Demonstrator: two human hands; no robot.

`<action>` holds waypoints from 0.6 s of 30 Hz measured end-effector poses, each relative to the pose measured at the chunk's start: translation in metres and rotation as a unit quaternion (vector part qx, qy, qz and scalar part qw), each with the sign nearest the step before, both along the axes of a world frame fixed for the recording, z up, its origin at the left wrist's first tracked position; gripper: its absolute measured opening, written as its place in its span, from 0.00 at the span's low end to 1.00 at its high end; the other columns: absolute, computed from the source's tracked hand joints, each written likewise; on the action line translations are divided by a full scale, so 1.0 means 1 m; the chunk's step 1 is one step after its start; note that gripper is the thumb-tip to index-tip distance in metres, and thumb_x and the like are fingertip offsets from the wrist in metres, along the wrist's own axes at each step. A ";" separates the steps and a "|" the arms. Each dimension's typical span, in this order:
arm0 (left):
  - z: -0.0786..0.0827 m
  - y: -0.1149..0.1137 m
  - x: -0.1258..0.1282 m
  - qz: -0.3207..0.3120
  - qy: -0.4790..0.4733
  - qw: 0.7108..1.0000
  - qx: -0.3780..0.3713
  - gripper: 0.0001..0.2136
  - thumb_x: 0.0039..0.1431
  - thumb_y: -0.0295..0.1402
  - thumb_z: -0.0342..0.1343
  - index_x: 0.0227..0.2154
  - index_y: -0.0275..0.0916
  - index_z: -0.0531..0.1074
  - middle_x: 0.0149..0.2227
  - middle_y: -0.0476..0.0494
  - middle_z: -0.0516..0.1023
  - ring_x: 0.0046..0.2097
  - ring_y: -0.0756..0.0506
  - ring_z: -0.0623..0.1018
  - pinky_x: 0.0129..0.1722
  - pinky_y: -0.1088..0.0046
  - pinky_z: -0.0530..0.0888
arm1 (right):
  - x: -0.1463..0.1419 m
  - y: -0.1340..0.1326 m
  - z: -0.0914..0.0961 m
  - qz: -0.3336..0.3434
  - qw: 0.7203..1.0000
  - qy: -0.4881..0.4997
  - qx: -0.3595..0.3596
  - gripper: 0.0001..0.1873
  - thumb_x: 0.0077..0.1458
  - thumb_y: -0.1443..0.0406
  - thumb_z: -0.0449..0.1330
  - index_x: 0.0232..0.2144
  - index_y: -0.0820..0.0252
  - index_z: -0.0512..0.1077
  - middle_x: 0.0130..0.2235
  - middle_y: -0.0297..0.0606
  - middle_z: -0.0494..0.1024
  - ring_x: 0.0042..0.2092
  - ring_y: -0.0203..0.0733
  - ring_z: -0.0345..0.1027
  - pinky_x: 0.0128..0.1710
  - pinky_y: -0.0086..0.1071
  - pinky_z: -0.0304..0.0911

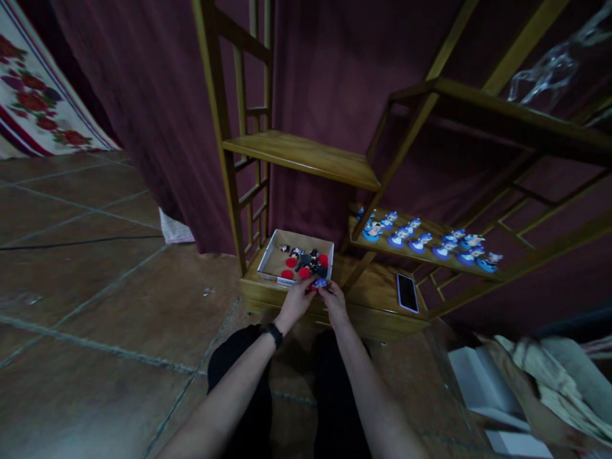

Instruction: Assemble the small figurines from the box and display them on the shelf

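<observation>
Between my two hands, just in front of a shallow cardboard box, is a small figurine [320,282] with blue-purple on top and red beneath. My left hand [299,298] closes on its left side, and my right hand [335,301] grips it from the right. Fingers cover much of it. The open box [271,258] stands on the low wooden shelf and holds several dark figurines [313,260] and red round bases [287,274]. On the raised shelf to the right stand several blue and purple figurines [398,238] on round bases.
A phone [407,293] lies on the low shelf at the right. The wooden shelf unit [301,156] has uprights and a higher board above the box. A clear animal ornament [549,70] stands at upper right. White boxes [488,382] and cloth [540,370] lie on the floor at right.
</observation>
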State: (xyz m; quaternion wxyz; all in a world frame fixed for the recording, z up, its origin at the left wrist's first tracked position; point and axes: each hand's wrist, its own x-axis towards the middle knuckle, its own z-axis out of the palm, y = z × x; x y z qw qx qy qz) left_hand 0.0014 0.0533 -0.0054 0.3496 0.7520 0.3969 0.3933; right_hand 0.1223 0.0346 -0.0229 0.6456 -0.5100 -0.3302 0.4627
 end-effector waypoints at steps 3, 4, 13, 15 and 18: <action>-0.007 0.011 0.001 -0.014 -0.142 0.979 -0.144 0.11 0.50 0.29 0.52 0.37 0.32 0.72 0.35 0.42 0.76 0.35 0.46 0.74 0.38 0.70 0.70 | -0.003 0.000 0.004 0.014 0.999 0.041 -0.013 0.13 0.36 0.61 0.61 0.28 0.59 0.70 0.31 0.33 0.75 0.32 0.38 0.68 0.31 0.32 0.64; -0.009 0.014 0.001 -0.009 -0.179 0.966 -0.185 0.11 0.50 0.30 0.53 0.35 0.32 0.73 0.33 0.42 0.77 0.33 0.47 0.74 0.36 0.70 0.71 | -0.004 0.000 0.005 0.016 0.998 0.051 -0.015 0.13 0.36 0.61 0.61 0.28 0.59 0.70 0.31 0.34 0.75 0.31 0.38 0.68 0.30 0.32 0.64; -0.010 0.016 -0.003 0.059 -0.320 0.860 -0.392 0.11 0.38 0.28 0.63 0.28 0.31 0.74 0.26 0.44 0.76 0.26 0.51 0.74 0.30 0.73 0.72 | -0.006 0.001 0.009 -0.024 0.997 0.026 -0.073 0.13 0.35 0.60 0.62 0.27 0.60 0.71 0.23 0.30 0.73 0.21 0.33 0.65 0.23 0.29 0.62; -0.009 0.017 -0.003 0.064 -0.320 0.855 -0.404 0.09 0.38 0.27 0.63 0.27 0.32 0.74 0.26 0.44 0.76 0.26 0.52 0.74 0.31 0.73 0.72 | -0.006 0.000 0.009 -0.028 0.997 0.024 -0.070 0.12 0.35 0.60 0.62 0.26 0.60 0.71 0.22 0.30 0.72 0.21 0.32 0.64 0.22 0.28 0.62; -0.008 0.018 -0.002 0.065 -0.321 0.848 -0.417 0.08 0.40 0.26 0.63 0.27 0.32 0.74 0.27 0.43 0.77 0.27 0.51 0.75 0.31 0.74 0.72 | -0.005 0.000 0.010 -0.034 0.997 0.029 -0.070 0.12 0.35 0.59 0.62 0.25 0.59 0.70 0.20 0.29 0.71 0.20 0.32 0.63 0.21 0.28 0.61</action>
